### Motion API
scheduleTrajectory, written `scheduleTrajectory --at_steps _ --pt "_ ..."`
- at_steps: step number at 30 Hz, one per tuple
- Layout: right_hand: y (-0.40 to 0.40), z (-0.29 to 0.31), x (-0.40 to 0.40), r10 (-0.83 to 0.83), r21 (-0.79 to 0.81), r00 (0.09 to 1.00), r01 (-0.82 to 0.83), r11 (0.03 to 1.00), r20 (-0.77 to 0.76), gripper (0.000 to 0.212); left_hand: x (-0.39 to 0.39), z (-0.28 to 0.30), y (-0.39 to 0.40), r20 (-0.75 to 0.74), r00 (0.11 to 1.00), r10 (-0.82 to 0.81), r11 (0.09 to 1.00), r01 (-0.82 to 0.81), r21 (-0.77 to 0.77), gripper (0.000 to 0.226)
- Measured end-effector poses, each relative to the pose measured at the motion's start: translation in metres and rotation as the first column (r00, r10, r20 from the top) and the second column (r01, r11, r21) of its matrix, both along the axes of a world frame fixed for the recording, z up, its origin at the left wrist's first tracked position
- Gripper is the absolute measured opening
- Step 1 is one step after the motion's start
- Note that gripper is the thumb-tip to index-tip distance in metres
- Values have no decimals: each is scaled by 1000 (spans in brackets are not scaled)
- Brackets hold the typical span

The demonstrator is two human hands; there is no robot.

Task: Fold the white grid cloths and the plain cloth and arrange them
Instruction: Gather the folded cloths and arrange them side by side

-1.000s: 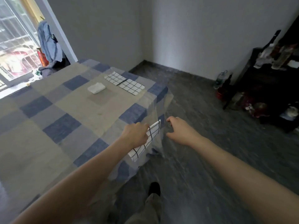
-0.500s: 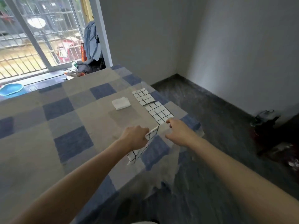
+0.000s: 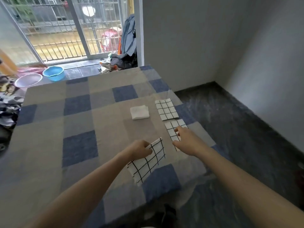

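Left grip: left hand point(image 3: 139, 149), fingers curled round the upper left edge of a folded white cloth with a black grid point(image 3: 148, 160); held clear of the bed, tilted, lower end hanging toward the body.
Right grip: right hand point(image 3: 187, 142), loosely curled, holding nothing; hovering over or touching the near grid cloth, could not tell which.
Beyond the right fingertips: second folded white grid cloth point(image 3: 175, 129), lying flat, partly covered by the hand.
Further out from that: third folded white grid cloth point(image 3: 167, 109), flat, just beyond the second, a narrow gap between.
Ahead of the left grip: small folded plain white cloth point(image 3: 139, 112), thicker and softer in look, slightly puffed at the edges.
Under both hands: bed cover of blue, grey and tan checks point(image 3: 79, 145), matte woven fabric, faintly rumpled.
Step in hand, as judged: laying the held cloth in line with the two flat ones.
Doing it well: probably best lowered flat just nearer than the second cloth, edges squared to the row, free hand steadying the neighbour, then smoothed outward.
Handling: thin, limp cotton-like sheet, likely to unfold if dropped from one edge.
Shapes: all three grid pieces rectangular, crisp black lines on white.
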State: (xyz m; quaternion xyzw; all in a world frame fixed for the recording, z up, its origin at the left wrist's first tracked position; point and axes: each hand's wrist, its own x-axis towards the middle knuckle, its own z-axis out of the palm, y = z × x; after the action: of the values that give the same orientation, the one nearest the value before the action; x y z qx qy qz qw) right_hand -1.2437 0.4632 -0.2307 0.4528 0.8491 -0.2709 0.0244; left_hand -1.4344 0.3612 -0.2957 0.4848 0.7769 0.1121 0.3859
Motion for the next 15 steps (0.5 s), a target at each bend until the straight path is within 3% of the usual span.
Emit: scheduleTrajectory --at_steps 2,5,11,15 --pt "22 0 -3 25 -20 1000 -25 999 -8 57 -5 0 15 238 942 238 964 -258 57 10" --pt "58 -1 -7 62 -15 998 -63 998 -33 54 -13 -15 40 472 696 541 777 -628 34 12" --pt "117 -16 -2 124 -58 992 -124 991 0 53 -28 -101 61 273 661 699 690 -724 -14 13" --pt "147 -23 -16 207 -75 978 -205 976 22 51 -42 -140 68 251 574 780 596 -802 -18 38"
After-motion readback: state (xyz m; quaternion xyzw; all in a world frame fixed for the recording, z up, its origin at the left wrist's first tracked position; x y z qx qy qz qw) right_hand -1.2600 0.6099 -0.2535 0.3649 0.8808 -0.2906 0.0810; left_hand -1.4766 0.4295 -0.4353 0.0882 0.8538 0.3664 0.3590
